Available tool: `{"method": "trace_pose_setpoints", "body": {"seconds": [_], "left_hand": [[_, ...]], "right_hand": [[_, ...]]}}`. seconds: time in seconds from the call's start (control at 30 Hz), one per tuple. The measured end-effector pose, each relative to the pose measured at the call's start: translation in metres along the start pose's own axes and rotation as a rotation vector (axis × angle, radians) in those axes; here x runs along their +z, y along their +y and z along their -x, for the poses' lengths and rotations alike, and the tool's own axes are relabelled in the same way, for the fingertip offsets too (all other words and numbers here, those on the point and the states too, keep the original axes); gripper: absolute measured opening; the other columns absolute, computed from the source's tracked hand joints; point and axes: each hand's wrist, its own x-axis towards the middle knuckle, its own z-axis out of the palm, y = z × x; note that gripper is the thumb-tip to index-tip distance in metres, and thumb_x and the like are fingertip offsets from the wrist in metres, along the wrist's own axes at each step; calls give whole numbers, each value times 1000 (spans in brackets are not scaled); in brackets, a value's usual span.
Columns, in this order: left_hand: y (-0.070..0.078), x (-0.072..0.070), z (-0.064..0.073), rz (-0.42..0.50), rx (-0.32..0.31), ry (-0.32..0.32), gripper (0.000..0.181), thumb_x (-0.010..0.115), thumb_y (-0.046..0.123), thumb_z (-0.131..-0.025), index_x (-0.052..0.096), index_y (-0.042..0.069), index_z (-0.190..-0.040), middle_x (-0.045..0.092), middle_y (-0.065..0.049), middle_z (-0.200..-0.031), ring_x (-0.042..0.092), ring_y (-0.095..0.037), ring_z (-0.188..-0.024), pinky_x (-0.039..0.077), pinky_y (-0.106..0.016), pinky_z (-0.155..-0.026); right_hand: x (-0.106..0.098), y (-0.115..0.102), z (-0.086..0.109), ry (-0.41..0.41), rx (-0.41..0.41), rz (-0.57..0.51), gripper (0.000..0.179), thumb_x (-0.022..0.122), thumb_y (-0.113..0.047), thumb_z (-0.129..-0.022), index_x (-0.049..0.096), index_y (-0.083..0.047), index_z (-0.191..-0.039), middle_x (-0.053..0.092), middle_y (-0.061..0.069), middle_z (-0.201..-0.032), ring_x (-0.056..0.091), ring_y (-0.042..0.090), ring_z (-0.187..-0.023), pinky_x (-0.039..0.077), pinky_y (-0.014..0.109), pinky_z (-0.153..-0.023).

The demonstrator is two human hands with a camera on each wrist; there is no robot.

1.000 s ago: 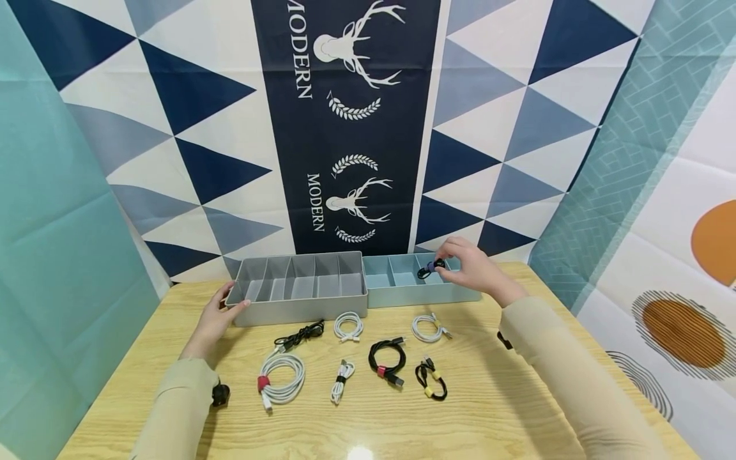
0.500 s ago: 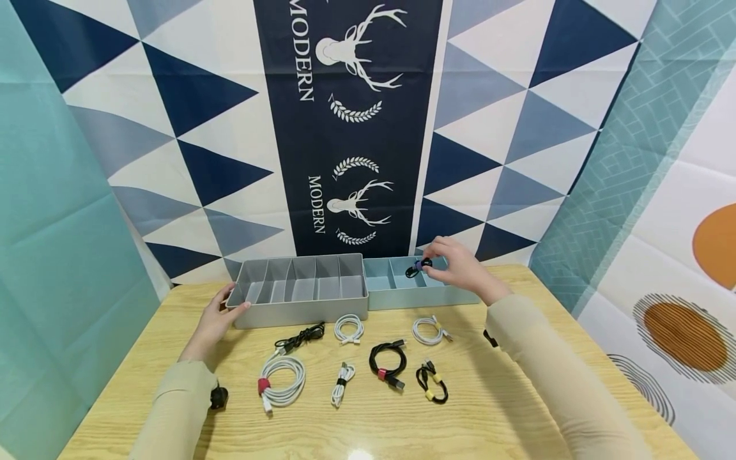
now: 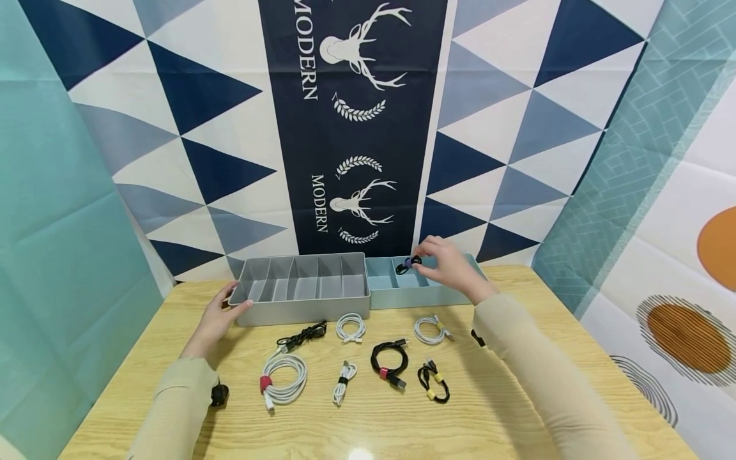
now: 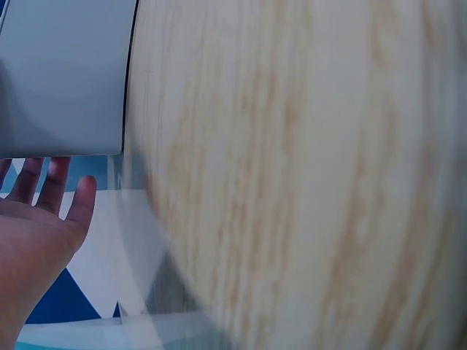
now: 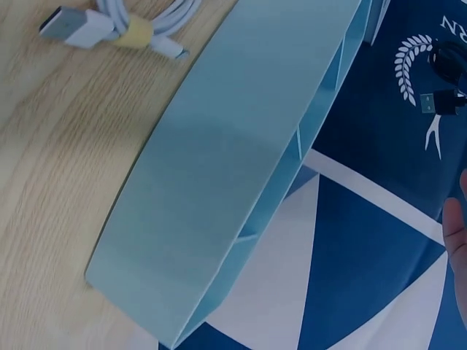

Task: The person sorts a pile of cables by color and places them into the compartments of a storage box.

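My right hand (image 3: 447, 267) pinches a small coiled black USB cable (image 3: 402, 266) with a purple tie. It holds this above the blue divided box (image 3: 422, 296), over a compartment left of the box's middle. In the right wrist view, the cable's USB plug (image 5: 440, 103) and my fingertips show only at the right edge. My left hand (image 3: 214, 317) rests at the left end of the grey divided box (image 3: 305, 312), its fingers extended against the end wall. The left wrist view shows those fingers under the grey box's edge (image 4: 66, 109), the thumb standing apart.
In front of the boxes lie white cables (image 3: 350, 328) (image 3: 432, 330), a large white coil (image 3: 285, 379) with a red tie, a white bundle (image 3: 344, 383), and black cables (image 3: 301, 335) (image 3: 389, 361) (image 3: 432, 381). A patterned cloth (image 3: 356, 128) hangs behind the table (image 3: 402, 428).
My right hand has moved left along the blue box with the black cable, from its right part to a compartment further left. The left hand stays at the grey box.
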Motion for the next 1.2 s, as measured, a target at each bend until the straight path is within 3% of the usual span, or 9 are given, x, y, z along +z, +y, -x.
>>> {"method": "trace_pose_setpoints", "body": {"seconds": [0.47,0.73,0.93,1.2], "left_hand": [[2,0,0,13,-5,-1,78,58,41,-84,14,18,-144,15,-19,-146,25,-42,-126,29,-53,-97],[1,0,0,5,-2,-3,87,57,53,-78,13,18,-144,15,-20,-146,26,-41,-126,30,-52,-97],[1,-1,0,15,-8,1,83,58,48,-81,14,17,-144,15,-20,-146,25,-41,-126,30,-52,-97],[3,0,1,-6,-6,-2,87,57,54,-78,14,16,-144,15,-21,-146,25,-43,-125,29,-53,-98]], "right_hand": [[20,-9,-11,12,75,7,17,66,-25,-80,64,-15,-94,54,1,-87,48,17,-81,43,32,-71],[35,-10,-12,21,85,7,18,66,-26,-80,64,-16,-95,56,1,-89,52,19,-82,44,32,-69],[46,-12,-11,4,132,27,18,66,-27,-79,64,-18,-94,54,0,-89,52,16,-81,44,31,-69],[59,-12,-7,-32,176,52,17,67,-28,-79,64,-19,-92,52,-3,-88,51,14,-81,45,30,-70]]}}
